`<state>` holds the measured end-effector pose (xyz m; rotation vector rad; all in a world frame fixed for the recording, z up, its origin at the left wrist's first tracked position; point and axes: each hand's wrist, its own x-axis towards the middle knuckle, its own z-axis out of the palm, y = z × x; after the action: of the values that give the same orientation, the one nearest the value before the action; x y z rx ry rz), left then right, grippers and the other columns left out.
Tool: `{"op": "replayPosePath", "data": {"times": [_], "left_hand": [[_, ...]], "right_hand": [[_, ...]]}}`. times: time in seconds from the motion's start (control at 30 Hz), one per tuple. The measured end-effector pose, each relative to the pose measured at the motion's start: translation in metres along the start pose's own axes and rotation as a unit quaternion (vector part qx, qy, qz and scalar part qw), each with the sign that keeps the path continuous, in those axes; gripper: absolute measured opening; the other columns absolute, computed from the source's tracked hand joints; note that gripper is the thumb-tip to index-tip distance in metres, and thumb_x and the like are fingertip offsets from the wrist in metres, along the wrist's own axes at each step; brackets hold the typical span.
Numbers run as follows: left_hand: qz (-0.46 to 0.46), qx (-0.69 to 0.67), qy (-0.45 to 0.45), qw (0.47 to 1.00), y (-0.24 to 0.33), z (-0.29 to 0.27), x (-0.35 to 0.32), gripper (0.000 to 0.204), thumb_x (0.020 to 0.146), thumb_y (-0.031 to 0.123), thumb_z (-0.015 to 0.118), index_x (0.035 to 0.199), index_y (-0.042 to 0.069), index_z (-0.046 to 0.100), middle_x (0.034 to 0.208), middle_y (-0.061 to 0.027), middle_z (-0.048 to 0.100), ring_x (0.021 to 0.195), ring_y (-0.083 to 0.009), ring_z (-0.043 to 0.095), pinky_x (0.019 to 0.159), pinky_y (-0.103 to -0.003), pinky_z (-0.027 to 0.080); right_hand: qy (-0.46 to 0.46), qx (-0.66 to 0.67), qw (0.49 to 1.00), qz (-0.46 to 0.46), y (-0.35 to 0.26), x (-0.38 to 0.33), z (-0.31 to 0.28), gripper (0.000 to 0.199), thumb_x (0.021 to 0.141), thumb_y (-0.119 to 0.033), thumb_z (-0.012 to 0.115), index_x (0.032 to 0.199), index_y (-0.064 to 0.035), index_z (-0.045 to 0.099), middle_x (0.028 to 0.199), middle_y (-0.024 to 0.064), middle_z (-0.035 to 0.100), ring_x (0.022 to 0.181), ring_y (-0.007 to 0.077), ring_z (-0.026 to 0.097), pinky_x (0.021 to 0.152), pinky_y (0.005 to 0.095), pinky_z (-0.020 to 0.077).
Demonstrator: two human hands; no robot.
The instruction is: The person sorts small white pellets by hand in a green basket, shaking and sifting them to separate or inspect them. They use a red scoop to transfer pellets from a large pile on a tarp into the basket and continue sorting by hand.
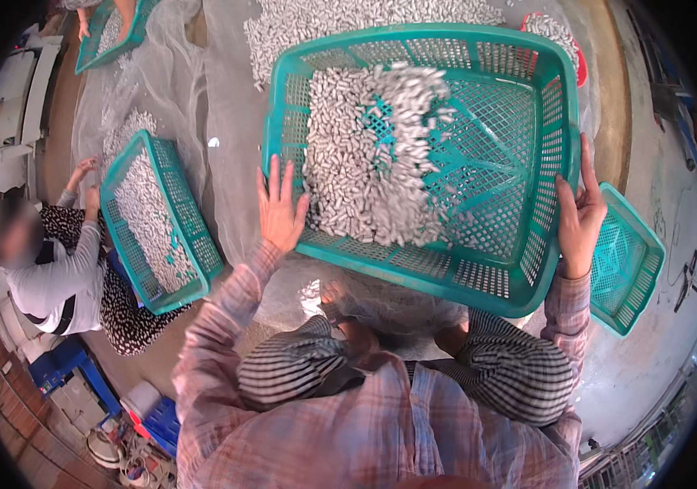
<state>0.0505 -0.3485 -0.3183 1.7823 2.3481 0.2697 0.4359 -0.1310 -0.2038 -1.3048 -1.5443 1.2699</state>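
Observation:
I hold a large teal plastic basket (527, 163) up in front of me, above my knees. My left hand (279, 213) grips its left rim and my right hand (580, 213) grips its right rim. A heap of small white oval cocoons (369, 155) lies in the left half of the basket; some at the top are blurred, in motion. The right half of the basket's meshed floor is bare.
A person sits at my left holding another teal basket (193, 236) of cocoons. An empty teal basket (629, 265) lies at my right. More cocoons (348, 20) are spread on a pale sheet (230, 122) ahead. A third teal basket (92, 49) is at far upper left, a red bowl (580, 69) at upper right.

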Motion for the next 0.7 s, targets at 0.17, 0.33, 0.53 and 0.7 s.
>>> {"op": "replayPosePath", "data": {"times": [0.17,0.33,0.53,0.7], "left_hand": [[0.125,-0.024,-0.130,0.983,0.003,0.018,0.039,0.069,0.093,0.035,0.052,0.149,0.007,0.023,0.156,-0.0198,0.011,0.142,-0.0443,0.008,0.114,-0.054,0.014],[-0.040,-0.077,0.098,0.991,0.042,0.100,0.108,0.063,0.087,0.042,0.057,0.143,0.018,0.039,0.145,-0.0197,0.028,0.130,-0.0441,0.025,0.108,-0.057,0.018],[0.098,-0.097,0.031,0.990,0.180,0.105,0.126,0.069,0.078,0.050,0.066,0.140,0.028,0.044,0.144,-0.0139,0.033,0.131,-0.0415,0.028,0.101,-0.064,0.021],[0.348,-0.030,-0.186,0.918,0.142,0.070,0.044,0.073,0.077,0.054,0.063,0.142,0.032,0.040,0.154,-0.0068,0.025,0.144,-0.0408,0.007,0.102,-0.075,0.002]], "right_hand": [[0.038,0.020,0.999,0.009,0.062,-0.023,-0.004,0.067,0.084,0.009,0.047,0.147,-0.0004,0.026,0.126,0.0080,0.056,0.086,0.0031,0.056,0.073,0.0141,0.0432],[0.030,0.095,0.993,0.064,0.043,-0.013,0.011,0.071,0.081,0.011,0.046,0.148,-0.0013,0.027,0.124,0.0045,0.057,0.077,-0.0006,0.052,0.066,0.0120,0.0400],[0.019,0.066,0.996,0.052,0.044,0.008,0.014,0.075,0.074,0.016,0.045,0.146,0.0002,0.031,0.128,0.0026,0.055,0.073,-0.0025,0.049,0.060,0.0117,0.0379],[0.023,0.022,0.995,0.095,0.012,0.006,-0.001,0.074,0.073,0.016,0.044,0.145,0.0013,0.033,0.119,0.0018,0.059,0.070,-0.0028,0.048,0.058,0.0113,0.0358]]}}
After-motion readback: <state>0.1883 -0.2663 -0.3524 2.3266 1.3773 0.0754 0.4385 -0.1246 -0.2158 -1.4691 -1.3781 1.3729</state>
